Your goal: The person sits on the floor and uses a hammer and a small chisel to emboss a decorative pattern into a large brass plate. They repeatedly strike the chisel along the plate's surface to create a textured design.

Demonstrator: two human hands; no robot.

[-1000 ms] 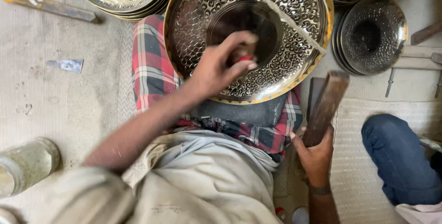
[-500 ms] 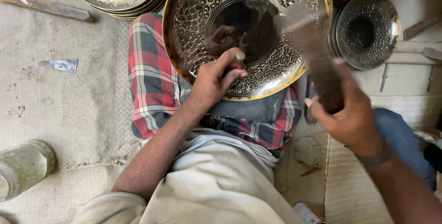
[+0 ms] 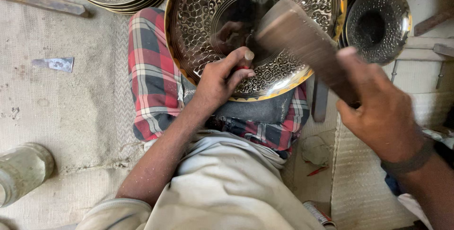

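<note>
Pinching a punch (image 3: 247, 58) on the bowl (image 3: 198, 31), left fingers (image 3: 231, 69); right hand (image 3: 378, 111) grips a mallet (image 3: 302, 45).

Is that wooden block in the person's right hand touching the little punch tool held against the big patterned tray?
Cannot tell. In the head view the wooden block, gripped by the right hand, is motion-blurred beside the punch that the left hand holds on the tray.

The large metal plate (image 3: 283, 36) was silvery with a dense dark scale-like pattern and a golden rim. The cloth (image 3: 151, 74) beneath was red, white and grey plaid.
</note>
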